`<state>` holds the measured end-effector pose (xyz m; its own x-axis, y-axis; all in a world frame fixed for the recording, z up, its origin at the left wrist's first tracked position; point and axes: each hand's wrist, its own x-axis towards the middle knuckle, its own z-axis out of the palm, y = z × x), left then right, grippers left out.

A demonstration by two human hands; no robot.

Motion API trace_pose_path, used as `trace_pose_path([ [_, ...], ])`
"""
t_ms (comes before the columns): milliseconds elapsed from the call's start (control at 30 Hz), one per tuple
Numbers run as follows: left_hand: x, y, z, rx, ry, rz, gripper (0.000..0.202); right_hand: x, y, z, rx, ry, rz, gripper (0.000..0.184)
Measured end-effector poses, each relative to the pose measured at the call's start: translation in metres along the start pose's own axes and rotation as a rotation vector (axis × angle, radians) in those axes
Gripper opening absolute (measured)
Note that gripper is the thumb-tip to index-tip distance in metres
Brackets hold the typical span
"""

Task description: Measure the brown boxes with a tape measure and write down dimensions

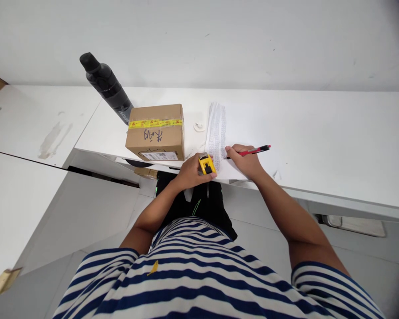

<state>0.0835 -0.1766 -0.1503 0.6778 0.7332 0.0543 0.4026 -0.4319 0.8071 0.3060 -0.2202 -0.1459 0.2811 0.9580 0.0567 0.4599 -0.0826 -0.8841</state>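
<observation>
My left hand [190, 172] is closed around a yellow tape measure [207, 164] at the desk's front edge. In my right hand [248, 161] is a red and black pen [255, 150], its tip low over the right edge of a long strip of printed paper [217, 126]. The paper lies lengthwise away from me and has dense rows of small marks. Left of it stands a taped brown cardboard box [155, 133] with handwriting and a label on its front. Whether the pen tip touches the paper I cannot tell.
A tall black bottle [108, 86] stands behind the box. A small white object [198, 127] lies between box and paper. The white desk [326, 141] meets a wall at the back. A torn white scrap [277, 175] is near my right wrist.
</observation>
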Motion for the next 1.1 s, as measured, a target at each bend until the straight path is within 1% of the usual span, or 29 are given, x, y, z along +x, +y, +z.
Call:
trace_pose_path([
  [67,0.000,0.001,0.000,0.007,0.000,-0.005,0.062,0.000,0.001,0.001,0.000,0.027,-0.007,0.046],
  [233,0.000,0.001,0.000,0.015,-0.008,-0.016,0.061,0.001,0.005,0.000,-0.011,-0.005,-0.024,0.048],
  [533,0.000,0.000,0.000,0.006,0.001,0.003,0.062,0.002,0.012,0.004,-0.016,0.092,-0.022,0.046],
  [733,0.001,0.001,0.000,-0.003,0.004,-0.004,0.061,0.001,0.007,0.001,-0.007,0.026,-0.017,0.047],
  [833,0.000,0.002,-0.001,0.000,-0.001,-0.008,0.060,-0.001,0.005,0.002,0.007,0.037,-0.005,0.047],
  [967,-0.001,0.001,-0.001,0.006,-0.007,-0.007,0.061,-0.001,0.004,0.003,0.041,0.107,0.017,0.045],
  [1100,-0.001,0.002,-0.001,-0.012,-0.006,-0.004,0.062,0.000,0.005,0.002,0.046,0.068,0.048,0.042],
])
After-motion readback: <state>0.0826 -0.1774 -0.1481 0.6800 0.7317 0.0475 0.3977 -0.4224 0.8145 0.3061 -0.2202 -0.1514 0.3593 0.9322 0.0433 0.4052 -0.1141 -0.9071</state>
